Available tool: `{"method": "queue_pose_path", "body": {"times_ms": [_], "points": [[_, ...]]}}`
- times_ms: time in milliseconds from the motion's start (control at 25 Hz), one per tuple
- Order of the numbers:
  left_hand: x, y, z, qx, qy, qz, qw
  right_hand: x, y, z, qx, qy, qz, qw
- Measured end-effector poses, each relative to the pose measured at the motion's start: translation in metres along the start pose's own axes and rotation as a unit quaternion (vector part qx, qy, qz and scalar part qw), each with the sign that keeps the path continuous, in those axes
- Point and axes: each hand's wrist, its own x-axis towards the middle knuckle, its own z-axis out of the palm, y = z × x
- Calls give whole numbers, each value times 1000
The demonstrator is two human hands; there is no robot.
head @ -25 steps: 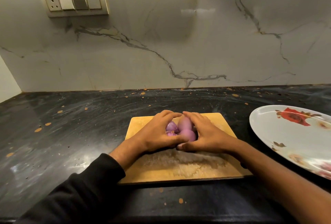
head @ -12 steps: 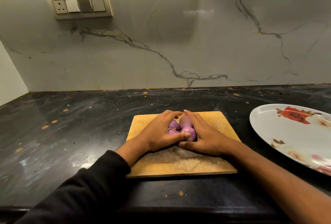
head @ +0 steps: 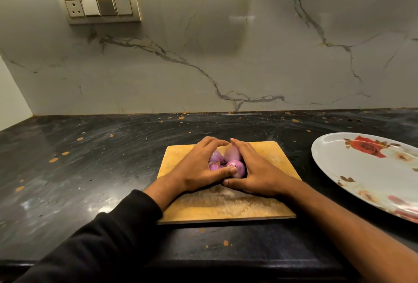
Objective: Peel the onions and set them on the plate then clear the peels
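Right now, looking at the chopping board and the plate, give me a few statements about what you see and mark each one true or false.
1. Both hands cup the onions on the wooden board. True: the left hand and right hand curl round the pile from either side.
2. The onions already lie on the plate. False: they are on the board; no onions show on the plate.
3. The plate sits to the right of the board. True.
4. The plate is plain white. False: it carries a red flower print.
5. The left arm wears a black sleeve. True.
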Motion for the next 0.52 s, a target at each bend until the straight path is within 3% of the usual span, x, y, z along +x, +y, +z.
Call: {"method": "queue_pose_path", "body": {"times_ms": [520], "points": [[-2, 0, 0, 6, 15, -3, 1000, -2, 0, 0, 18, -5, -13, 1000]]}}
